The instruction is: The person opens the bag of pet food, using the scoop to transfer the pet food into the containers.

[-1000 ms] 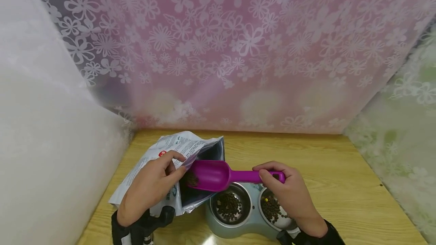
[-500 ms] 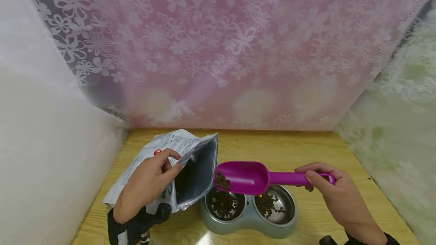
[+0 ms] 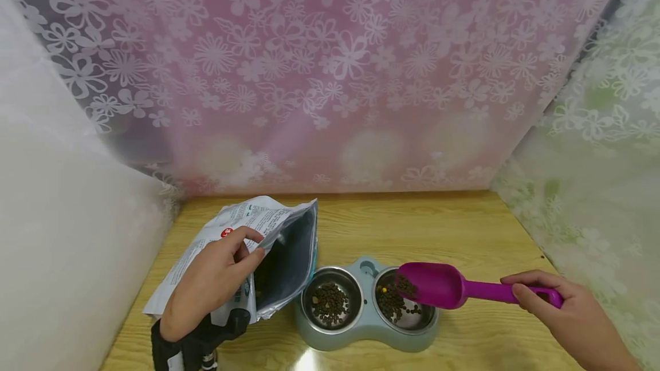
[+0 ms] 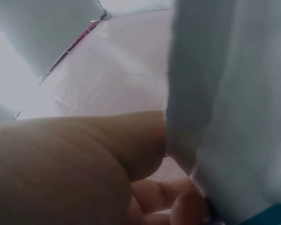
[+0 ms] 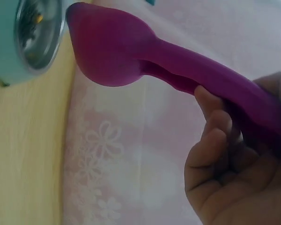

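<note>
My right hand [image 3: 572,308] grips the handle of a magenta scoop [image 3: 443,286], fingers curled under it in the right wrist view. Brown kibble [image 3: 405,286] lies at the scoop's front lip, which hangs over the right steel bowl [image 3: 412,325] of a double pet feeder [image 3: 368,319]. That bowl contains some kibble and a small yellow bit. More kibble is in the left steel bowl [image 3: 330,328]. At the left, my left hand [image 3: 216,279] pinches the upper edge of an opened silver pet food bag [image 3: 289,268], holding its mouth apart. The bag's inside is dark.
A wood-grain table [image 3: 392,222] lies under everything. Behind it hangs a pink flowered sheet [image 3: 319,73]. A white sheet [image 3: 62,233] closes the left side and a green-white patterned one [image 3: 593,176] the right. The bag's mouth sits right beside the feeder.
The scoop has come out of the bag with kibble and moved right to over the right bowl. My left hand has kept its hold on the bag's edge. The head view has shifted slightly.
</note>
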Available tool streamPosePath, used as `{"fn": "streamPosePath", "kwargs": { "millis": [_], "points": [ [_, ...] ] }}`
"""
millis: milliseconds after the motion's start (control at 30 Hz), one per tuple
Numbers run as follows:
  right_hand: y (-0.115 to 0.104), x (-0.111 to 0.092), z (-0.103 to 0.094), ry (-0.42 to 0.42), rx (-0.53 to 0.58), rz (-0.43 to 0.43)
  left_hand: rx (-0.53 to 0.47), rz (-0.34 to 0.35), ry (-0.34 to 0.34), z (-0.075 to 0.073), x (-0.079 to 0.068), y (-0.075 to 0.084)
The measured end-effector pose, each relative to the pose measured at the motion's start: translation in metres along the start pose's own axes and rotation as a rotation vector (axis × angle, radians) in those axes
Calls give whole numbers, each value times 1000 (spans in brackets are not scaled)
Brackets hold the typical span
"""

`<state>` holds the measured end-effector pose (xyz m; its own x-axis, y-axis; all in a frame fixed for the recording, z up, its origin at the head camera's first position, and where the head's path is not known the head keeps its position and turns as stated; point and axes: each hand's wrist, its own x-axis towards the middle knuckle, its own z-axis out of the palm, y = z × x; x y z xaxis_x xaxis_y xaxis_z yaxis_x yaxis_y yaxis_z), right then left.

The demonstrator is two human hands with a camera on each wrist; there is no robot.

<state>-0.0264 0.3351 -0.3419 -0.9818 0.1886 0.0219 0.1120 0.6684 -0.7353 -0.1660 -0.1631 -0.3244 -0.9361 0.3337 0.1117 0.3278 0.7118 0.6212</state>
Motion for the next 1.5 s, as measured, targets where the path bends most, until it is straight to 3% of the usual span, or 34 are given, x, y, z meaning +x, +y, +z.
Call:
{"fn": "streamPosePath", "kwargs": {
  "millis": [67,167,233,400,467,533,633,700,800,967,1133,1500],
  "points": [
    [0,-2,0,6,-64,2,-2,3,0,0,0,0],
    [-2,-5,2,35,-115,-75,-9,8,-3,-1,-1,1],
    [-3,-8,2,63,-130,-176,-9,15,-2,-1,-1,2],
    [-7,-11,-1,94,-183,-542,-5,24,2,-1,0,5],
    [-10,-10,-4,100,-213,-623,-3,22,1,-1,1,6],
    [-13,-9,-5,137,-232,-583,0,19,1,-2,1,7],
    [-16,-3,-3,209,-177,-345,0,16,-2,-3,2,8],
    [-16,5,6,255,-114,-171,-1,12,-3,-4,2,9],
    [-11,22,32,278,-13,-51,-3,10,-2,-3,2,8],
    [-7,52,88,255,121,-49,-16,15,-9,3,3,6],
    [-7,67,123,188,198,-51,-27,-13,-17,10,3,4],
    [-13,49,161,131,99,-10,-27,-11,-21,11,0,5]
  ]
}}
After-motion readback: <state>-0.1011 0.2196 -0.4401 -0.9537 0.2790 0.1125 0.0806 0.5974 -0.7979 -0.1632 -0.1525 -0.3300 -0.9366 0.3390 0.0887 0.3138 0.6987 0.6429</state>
